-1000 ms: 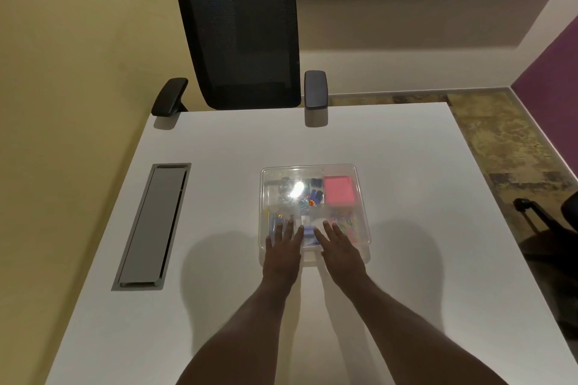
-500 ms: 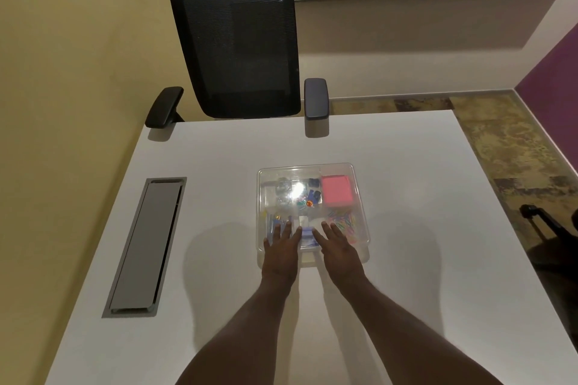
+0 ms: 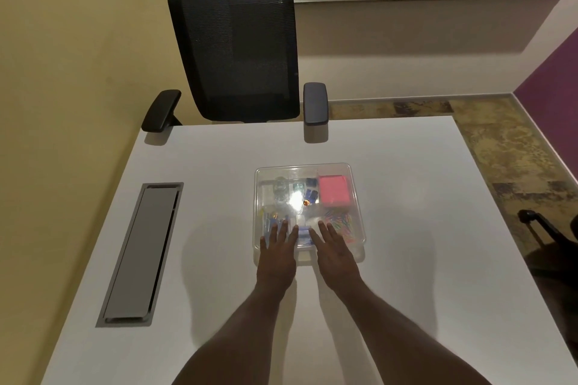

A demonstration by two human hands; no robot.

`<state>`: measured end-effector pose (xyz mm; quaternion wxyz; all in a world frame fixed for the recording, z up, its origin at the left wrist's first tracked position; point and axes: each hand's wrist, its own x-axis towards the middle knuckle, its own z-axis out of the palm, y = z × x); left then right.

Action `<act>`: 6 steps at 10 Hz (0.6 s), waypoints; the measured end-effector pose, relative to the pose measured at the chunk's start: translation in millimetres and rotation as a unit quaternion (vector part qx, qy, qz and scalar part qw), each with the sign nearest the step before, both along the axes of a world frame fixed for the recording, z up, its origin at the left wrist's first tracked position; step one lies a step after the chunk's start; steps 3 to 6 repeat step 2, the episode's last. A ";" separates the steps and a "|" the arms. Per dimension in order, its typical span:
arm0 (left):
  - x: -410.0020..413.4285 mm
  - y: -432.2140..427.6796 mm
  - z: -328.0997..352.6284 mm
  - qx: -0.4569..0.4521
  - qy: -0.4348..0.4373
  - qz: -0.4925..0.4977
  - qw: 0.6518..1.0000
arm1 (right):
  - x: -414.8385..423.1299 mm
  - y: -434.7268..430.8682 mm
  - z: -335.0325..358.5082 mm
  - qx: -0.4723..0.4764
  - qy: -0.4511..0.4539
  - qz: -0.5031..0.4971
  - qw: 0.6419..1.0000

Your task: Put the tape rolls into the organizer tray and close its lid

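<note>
A white table [image 3: 194, 184] is filling most of the view, standing in a room with a yellow wall on the left, a purple wall on the far right and patterned carpet beyond the table's right edge. One black mesh office chair [image 3: 233, 50] is sitting at the far edge, its back facing the camera and both armrests reaching toward the tabletop. One grey cable hatch [image 3: 140, 253] is lying flush in the table on the left, its long axis running near to far.

One clear organizer tray [image 3: 308, 212] is sitting near the middle of the table, roughly square, its sides lining up with the table edges. Its transparent lid [image 3: 353, 184] is lying flat over the compartments, catching a bright glare in the centre. Through the lid, one pink pad [image 3: 334, 190] is showing in the far right compartment, a heap of coloured clips [image 3: 344, 223] in the near right one, and clear, glassy shapes in the far left one that could be the tape rolls; glare and blur are making it impossible to count them.

Two bare hands are resting palm down on the near edge of the lid, side by side with a small gap between them. The left hand [image 3: 276, 255] is lying flat with fingers spread and extended, gripping nothing. The right hand [image 3: 336, 255] is lying flat likewise, fingers splayed toward the far side, holding nothing
</note>
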<state>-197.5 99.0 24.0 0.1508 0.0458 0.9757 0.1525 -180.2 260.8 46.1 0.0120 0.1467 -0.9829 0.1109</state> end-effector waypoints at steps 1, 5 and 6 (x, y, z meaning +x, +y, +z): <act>16.6 -6.3 7.9 -0.002 0.017 -0.004 1.000 | 10.5 3.7 3.7 0.037 0.014 0.013 0.999; 20.9 -10.4 8.9 -0.003 0.020 -0.018 1.000 | 11.8 3.7 4.0 0.051 0.010 0.000 0.999; 20.9 -10.4 8.9 -0.003 0.020 -0.018 1.000 | 11.8 3.7 4.0 0.051 0.010 0.000 0.999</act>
